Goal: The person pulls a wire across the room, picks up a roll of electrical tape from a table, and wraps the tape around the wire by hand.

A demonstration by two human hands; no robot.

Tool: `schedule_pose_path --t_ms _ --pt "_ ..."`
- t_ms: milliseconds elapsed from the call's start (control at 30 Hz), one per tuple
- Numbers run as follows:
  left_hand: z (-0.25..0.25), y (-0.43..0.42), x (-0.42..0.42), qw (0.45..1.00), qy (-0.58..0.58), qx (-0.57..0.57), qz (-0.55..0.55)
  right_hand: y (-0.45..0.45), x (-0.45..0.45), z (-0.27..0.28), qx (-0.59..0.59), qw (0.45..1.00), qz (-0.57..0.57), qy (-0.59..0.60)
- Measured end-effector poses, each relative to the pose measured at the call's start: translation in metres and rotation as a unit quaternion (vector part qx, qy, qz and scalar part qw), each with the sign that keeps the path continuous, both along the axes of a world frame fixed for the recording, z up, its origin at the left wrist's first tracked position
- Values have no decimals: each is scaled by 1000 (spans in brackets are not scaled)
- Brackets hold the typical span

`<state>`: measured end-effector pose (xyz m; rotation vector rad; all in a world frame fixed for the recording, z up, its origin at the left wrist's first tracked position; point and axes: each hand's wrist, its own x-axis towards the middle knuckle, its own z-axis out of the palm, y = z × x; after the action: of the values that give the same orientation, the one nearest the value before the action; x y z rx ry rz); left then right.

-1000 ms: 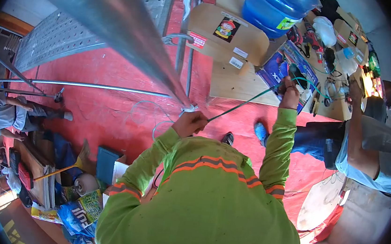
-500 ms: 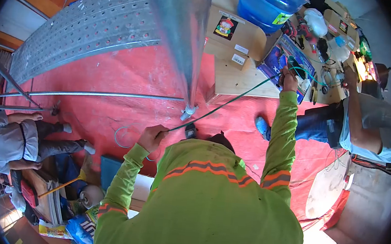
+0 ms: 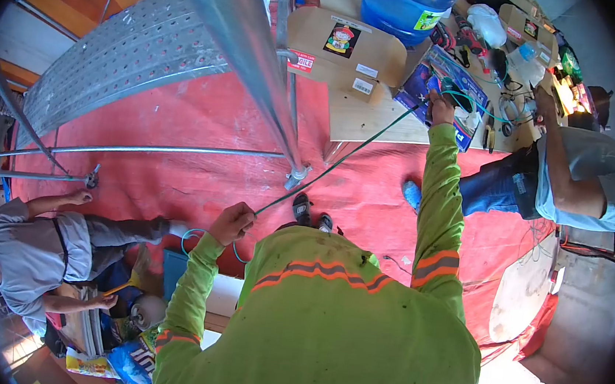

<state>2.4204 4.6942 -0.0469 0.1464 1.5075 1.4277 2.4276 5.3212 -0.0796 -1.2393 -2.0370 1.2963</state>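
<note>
A thin green cable [image 3: 340, 162] runs taut on a slant between my two hands. My left hand [image 3: 233, 223], low in front of my chest, is closed around its near end, and a loose teal loop [image 3: 190, 238] hangs below that hand. Farther forward, my right hand [image 3: 440, 110] grips the cable with the arm stretched out over the table edge. Beyond the right hand the cable curls in loops over a blue printed box [image 3: 458, 77] lying on the table [image 3: 380, 125].
Metal scaffold poles [image 3: 251, 46] and a perforated plank [image 3: 127, 63] stand ahead on red floor covering [image 3: 196, 118]. The table bears cardboard [image 3: 344, 44], a blue water jug [image 3: 403, 9] and tools. One person [image 3: 583, 174] works at right; another [image 3: 44, 241] walks at left.
Both my hands have shifted slightly, the right one a little left and up, still holding the taut cable. The person at left has stepped closer. The pole and table have shifted in view.
</note>
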Motion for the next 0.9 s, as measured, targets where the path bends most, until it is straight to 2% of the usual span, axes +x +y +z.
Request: schedule_pose_path --t_ms 33,100,200,267,333,400,500,533,633,700,833,900 --pt "6 2 5 1000 -3 -6 7 4 -1 -5 -12 1000 -3 8" --pt "18 7 17 1000 -6 -17 19 13 1 -13 120 991 54 -22" --pt "23 -1 32 998 -48 27 9 9 6 -1 212 970 74 -90" --pt "22 -8 46 998 -47 46 11 11 0 5 192 974 66 -99" --pt "22 -13 54 998 -46 45 17 17 -4 9 119 989 56 -73" --pt "21 -12 57 998 -47 27 25 31 -5 7 250 965 76 -28" --pt "30 -7 46 998 -6 66 13 54 -4 9 412 906 95 25" --pt "32 -4 40 998 -4 68 7 86 -14 -9 361 927 95 43" --pt "33 5 19 996 -9 84 -7 71 -10 40 258 966 16 -11" --pt "30 10 2 994 -32 108 -6 70 -4 66 251 965 -44 -67" --pt "-5 9 -48 994 61 88 -24 84 4 58 273 957 -66 -75" --pt "-11 18 -73 988 140 55 -19 77 7 46 179 982 -58 -11"
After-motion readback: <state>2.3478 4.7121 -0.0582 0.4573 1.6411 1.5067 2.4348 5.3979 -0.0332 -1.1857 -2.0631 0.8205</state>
